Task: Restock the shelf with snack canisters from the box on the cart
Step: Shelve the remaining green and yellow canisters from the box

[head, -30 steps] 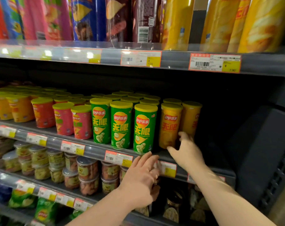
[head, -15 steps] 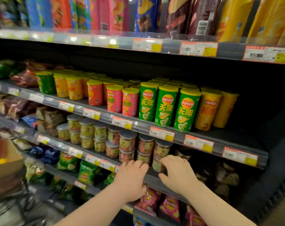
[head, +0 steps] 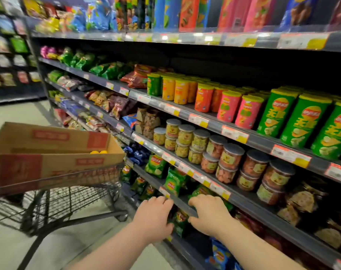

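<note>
**Empty hands, canisters waiting in the box**

Two yellow canister tops point(head: 98, 152) peek over the near wall of the cardboard box point(head: 48, 164). It sits on the wire cart point(head: 72, 195), at about ten o'clock from the hands. The canister bodies are hidden, so the number left cannot be told.

The left hand point(head: 155, 215) and right hand point(head: 208, 211) hang by a low shelf rail. Their fingers are loosely curled and hold nothing; contact with the rail is unclear.

The likely next step is a reach into the box. Enter from above, grip one canister round its body and lift it clear of the wall. Carry it upright to the shelf point(head: 261, 142) at two o'clock, beside the green canisters point(head: 300, 121).
</note>
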A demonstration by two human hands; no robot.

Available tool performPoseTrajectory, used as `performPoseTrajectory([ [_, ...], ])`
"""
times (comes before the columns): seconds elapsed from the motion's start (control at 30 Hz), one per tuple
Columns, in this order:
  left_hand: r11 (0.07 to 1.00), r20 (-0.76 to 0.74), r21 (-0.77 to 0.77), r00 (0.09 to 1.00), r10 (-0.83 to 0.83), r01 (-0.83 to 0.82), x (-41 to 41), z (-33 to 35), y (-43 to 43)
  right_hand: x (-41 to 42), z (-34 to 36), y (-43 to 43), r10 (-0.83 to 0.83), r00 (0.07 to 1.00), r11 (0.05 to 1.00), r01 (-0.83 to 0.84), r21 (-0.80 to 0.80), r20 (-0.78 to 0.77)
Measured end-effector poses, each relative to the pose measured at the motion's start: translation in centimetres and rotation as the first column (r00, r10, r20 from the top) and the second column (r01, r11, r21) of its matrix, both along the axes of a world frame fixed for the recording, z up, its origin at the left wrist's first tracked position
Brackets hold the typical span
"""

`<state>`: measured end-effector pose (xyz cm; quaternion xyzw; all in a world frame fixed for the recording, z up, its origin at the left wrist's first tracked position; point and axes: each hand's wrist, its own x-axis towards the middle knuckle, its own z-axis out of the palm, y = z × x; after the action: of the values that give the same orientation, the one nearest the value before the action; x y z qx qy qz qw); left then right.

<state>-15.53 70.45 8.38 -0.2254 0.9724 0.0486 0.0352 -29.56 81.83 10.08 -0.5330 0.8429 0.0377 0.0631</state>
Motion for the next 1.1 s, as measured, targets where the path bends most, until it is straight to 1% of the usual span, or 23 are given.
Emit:
performPoseTrajectory([
  [0.2,0.981,0.007,0.009,0.981,0.192,-0.192,6.8,-1.5,-3.6,5.5,-1.4,-5.4,0.14,0.989,0.988,-0.142,0.053,0.04],
  [0.4,0.944,0.032,0.059,0.946,0.323,-0.324,10.3,-3.8,-6.1,7.4,-2.7,-9.7,0.258,0.963,0.952,-0.267,0.15,0.075],
  [0.6,0.869,0.071,0.097,0.874,0.481,-0.486,12.4,-5.3,-10.3,8.6,-4.1,-16.5,0.387,0.915,0.893,-0.403,0.199,0.117],
  [0.7,0.823,0.114,0.098,0.827,0.55,-0.56,12.5,-5.5,-13.2,8.2,-4.5,-20.5,0.441,0.886,0.864,-0.463,0.199,0.147],
  [0.83,0.779,0.143,0.101,0.784,0.604,-0.619,10.7,-5.4,-17.7,5.8,-4.8,-25.7,0.487,0.858,0.832,-0.513,0.21,0.166],
  [0.97,0.77,0.176,0.089,0.771,0.612,-0.631,7.6,-5.5,-21.2,2.7,-5.3,-29.9,0.488,0.854,0.825,-0.519,0.225,0.181],
  [1.1,0.763,0.176,0.103,0.767,0.617,-0.638,4.7,-5.5,-23.9,-0.6,-5.7,-33.5,0.483,0.856,0.823,-0.516,0.239,0.183],
])
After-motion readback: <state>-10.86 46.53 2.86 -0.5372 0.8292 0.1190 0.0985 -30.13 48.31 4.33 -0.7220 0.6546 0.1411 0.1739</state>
